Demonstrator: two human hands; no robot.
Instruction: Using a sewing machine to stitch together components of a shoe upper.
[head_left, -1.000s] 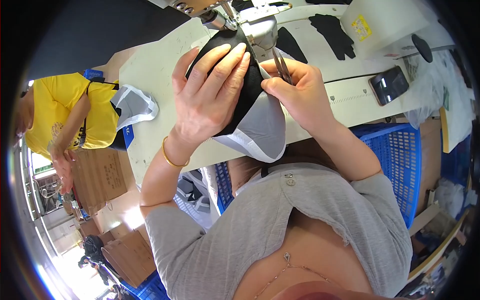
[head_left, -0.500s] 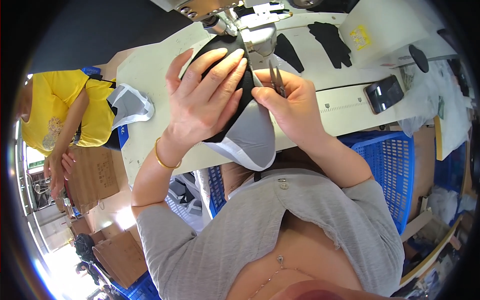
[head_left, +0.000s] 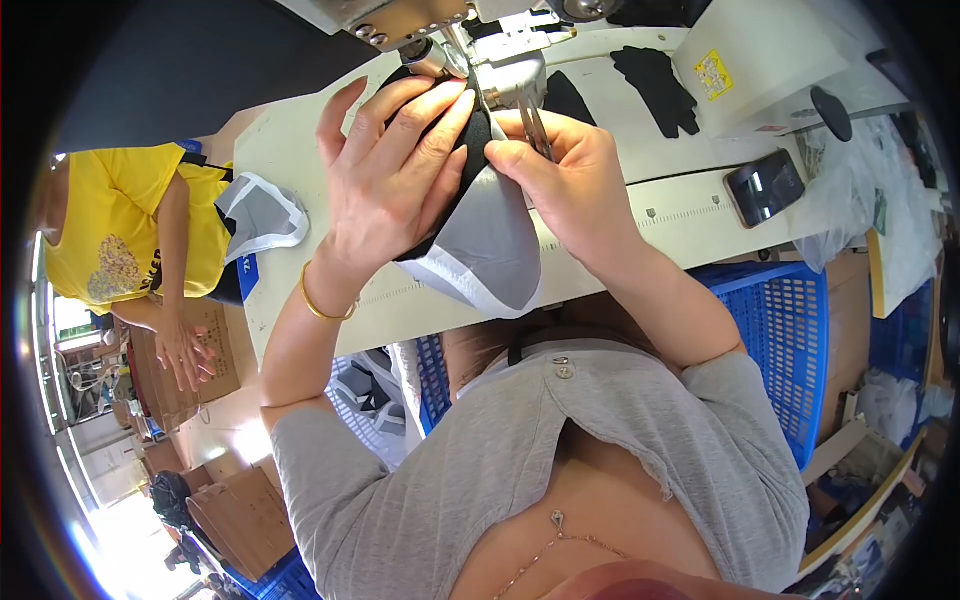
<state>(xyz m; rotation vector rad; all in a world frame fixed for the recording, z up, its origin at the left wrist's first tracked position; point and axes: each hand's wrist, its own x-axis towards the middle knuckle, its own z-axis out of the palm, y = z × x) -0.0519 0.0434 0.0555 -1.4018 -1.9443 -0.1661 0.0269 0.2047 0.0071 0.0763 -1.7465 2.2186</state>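
Observation:
A shoe upper (head_left: 480, 245), grey with a black part and a white edge, lies under the head of a sewing machine (head_left: 450, 50). My left hand (head_left: 385, 185) rests on its black part, fingers stretched out and lying flat close to the presser area. At the upper's right edge, my right hand (head_left: 570, 185) is closed, thumb and forefinger pinching the material. Small metal thread snips (head_left: 535, 128) are tucked in that same hand, blades pointing up. The needle point is hidden by the machine parts and my fingers.
Black fabric pieces (head_left: 655, 90) and a phone (head_left: 765, 188) lie on the white table (head_left: 690, 205). Blue baskets (head_left: 775, 330) stand below it. At left, a person in yellow (head_left: 130, 220) is near another grey shoe upper (head_left: 262, 215).
Both my hands and the shoe upper have shifted slightly left and up, toward the machine head. The snips tilt differently. The other person's hands have moved right.

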